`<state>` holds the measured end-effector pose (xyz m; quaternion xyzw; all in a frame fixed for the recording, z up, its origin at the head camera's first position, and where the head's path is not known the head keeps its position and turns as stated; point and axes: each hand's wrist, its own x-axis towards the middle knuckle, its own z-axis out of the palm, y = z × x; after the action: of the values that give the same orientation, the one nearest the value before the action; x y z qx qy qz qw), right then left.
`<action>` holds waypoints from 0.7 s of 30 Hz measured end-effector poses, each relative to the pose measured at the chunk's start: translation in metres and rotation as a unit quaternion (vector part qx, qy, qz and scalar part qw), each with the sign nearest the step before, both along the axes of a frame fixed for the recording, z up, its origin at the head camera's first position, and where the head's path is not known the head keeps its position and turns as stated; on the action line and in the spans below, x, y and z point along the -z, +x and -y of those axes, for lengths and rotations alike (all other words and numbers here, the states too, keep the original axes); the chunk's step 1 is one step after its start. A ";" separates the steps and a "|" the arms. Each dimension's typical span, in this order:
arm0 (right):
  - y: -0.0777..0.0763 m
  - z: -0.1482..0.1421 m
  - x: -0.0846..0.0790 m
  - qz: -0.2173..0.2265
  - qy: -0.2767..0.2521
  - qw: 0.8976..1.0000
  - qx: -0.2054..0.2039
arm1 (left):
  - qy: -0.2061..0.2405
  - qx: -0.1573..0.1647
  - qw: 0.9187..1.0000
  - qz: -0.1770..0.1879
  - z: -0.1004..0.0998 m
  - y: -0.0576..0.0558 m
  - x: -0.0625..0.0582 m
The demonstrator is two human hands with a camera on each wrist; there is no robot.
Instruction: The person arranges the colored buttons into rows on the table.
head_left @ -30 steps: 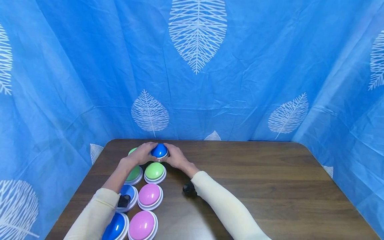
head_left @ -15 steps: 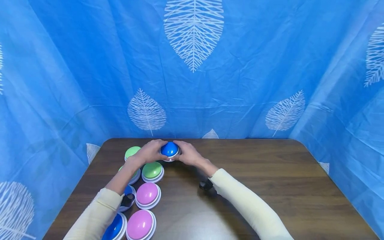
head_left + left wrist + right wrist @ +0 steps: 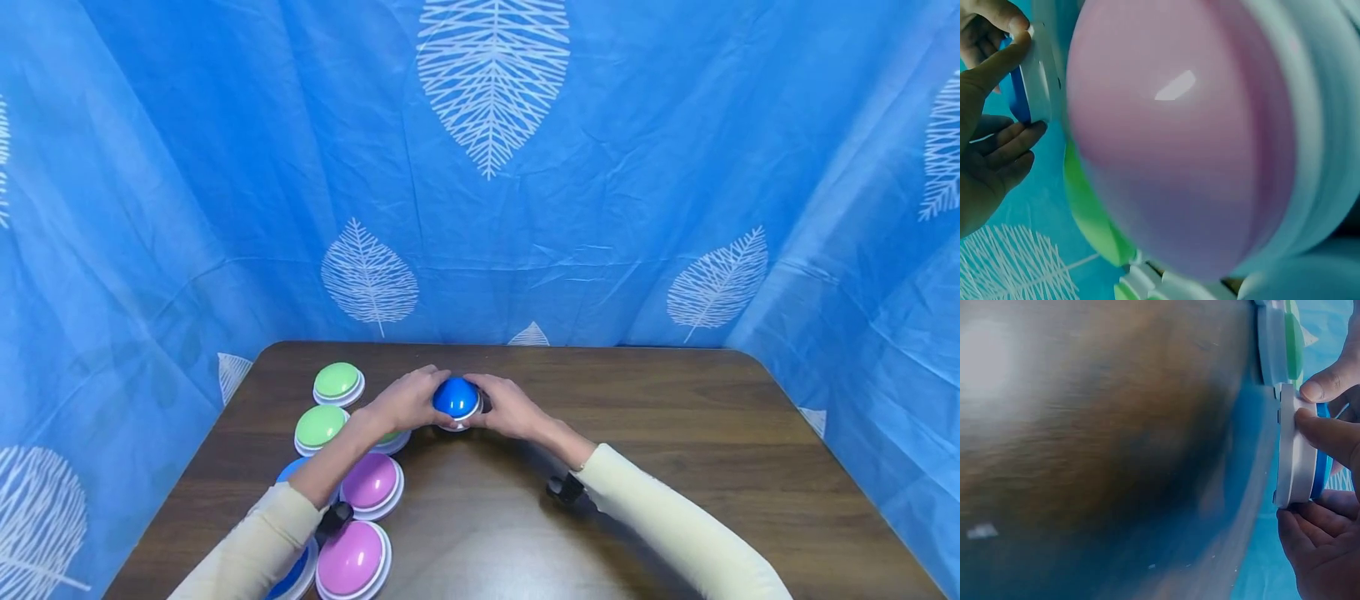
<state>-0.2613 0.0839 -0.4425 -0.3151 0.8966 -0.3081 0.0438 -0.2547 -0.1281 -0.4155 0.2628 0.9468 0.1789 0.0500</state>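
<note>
We see left hand (image 3: 408,402) and right hand (image 3: 512,407), both gripping the blue button (image 3: 456,397), shift toward four o'clock — away from the green buttons (image 3: 337,379), its relocation seemingly underway.

glossy plastic button (image 3: 456,397), wood-look tabletop (image 3: 637,467)

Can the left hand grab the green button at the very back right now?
Probably not straight away: the left hand is gripping the blue button together with the right hand. Nothing covers the green button, though, so a free hand could likely reach it.
</note>
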 end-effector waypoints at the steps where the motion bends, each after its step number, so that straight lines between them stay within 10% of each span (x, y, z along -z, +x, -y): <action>1: 0.003 -0.002 0.001 0.002 -0.001 1.000 -0.002 | 0.001 -0.001 1.000 0.001 -0.002 0.002 0.001; 21: 0.023 -0.028 0.013 -0.009 0.004 1.000 0.002 | -0.026 0.033 0.999 -0.026 -0.032 0.020 0.010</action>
<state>-0.2383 0.1123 -0.4556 -0.3158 0.8989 -0.3016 0.0368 -0.2346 -0.0962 -0.4255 0.2968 0.9430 0.1454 0.0384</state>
